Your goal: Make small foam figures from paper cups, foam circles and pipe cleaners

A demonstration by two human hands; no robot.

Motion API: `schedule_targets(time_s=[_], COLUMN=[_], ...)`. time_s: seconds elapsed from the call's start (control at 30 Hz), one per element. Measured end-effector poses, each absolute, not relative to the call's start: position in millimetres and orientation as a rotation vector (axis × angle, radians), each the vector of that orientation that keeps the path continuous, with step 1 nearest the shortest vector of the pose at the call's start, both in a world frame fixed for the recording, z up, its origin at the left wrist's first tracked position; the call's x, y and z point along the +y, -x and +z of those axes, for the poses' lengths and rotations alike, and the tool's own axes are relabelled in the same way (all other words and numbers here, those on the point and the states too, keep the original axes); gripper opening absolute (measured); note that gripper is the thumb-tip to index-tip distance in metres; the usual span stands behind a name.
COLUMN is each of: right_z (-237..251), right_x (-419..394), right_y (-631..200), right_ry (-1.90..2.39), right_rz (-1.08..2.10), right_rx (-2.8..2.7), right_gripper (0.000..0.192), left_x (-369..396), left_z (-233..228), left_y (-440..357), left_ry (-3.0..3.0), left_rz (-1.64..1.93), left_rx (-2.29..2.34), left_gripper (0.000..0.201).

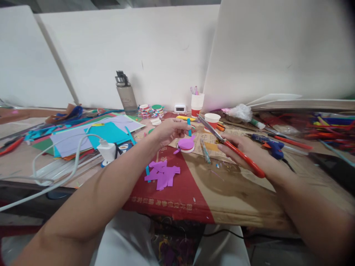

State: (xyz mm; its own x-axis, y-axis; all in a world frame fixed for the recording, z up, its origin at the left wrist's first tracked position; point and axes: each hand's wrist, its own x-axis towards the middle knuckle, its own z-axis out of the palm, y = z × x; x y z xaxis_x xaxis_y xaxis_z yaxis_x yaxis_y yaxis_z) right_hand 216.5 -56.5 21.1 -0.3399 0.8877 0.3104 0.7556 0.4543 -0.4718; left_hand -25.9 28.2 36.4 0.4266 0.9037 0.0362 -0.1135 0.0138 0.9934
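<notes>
My left hand (169, 130) pinches a small teal paper strip (189, 125) upright above the table. In my right hand (244, 149) are red-handled scissors (231, 147), their blades pointing up and left toward the strip, tips close to it. Below the strip lies a pink paper piece on a white round tape roll (186, 145). Purple paper cutouts (163, 173) lie nearer me on the red and brown cardboard (210, 192).
A stack of coloured paper sheets (91, 135) and a white charger with cable (107, 150) lie at left. A grey water bottle (126, 94), paper cups (197, 104) and a small clock stand at the back. A blue glue gun (267, 144) and coloured sticks lie at right.
</notes>
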Motion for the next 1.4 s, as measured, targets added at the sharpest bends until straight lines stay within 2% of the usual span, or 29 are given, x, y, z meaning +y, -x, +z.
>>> schedule_targets(time_s=[0.27, 0.63, 1.13, 1.4], right_z=[29, 22, 23, 26], right_x=[-65, -59, -59, -63], right_y=[-214, -217, -218, -215], right_ry=[1.322, 1.297, 1.323, 1.299], right_rz=[0.746, 0.914, 0.906, 0.711], right_rx=[-2.274, -2.266, -2.290, -2.403], right_gripper=[0.037, 0.034, 0.036, 0.037], left_x=[29, 34, 39, 38], left_z=[34, 34, 31, 35], left_y=[29, 35, 40, 40], left_ry=[-1.273, -1.316, -1.362, -1.377], left_rz=[0.775, 0.510, 0.468, 0.464], left_rx=[0.768, 0.781, 0.819, 0.844], left_gripper=[0.009, 0.009, 0.012, 0.012])
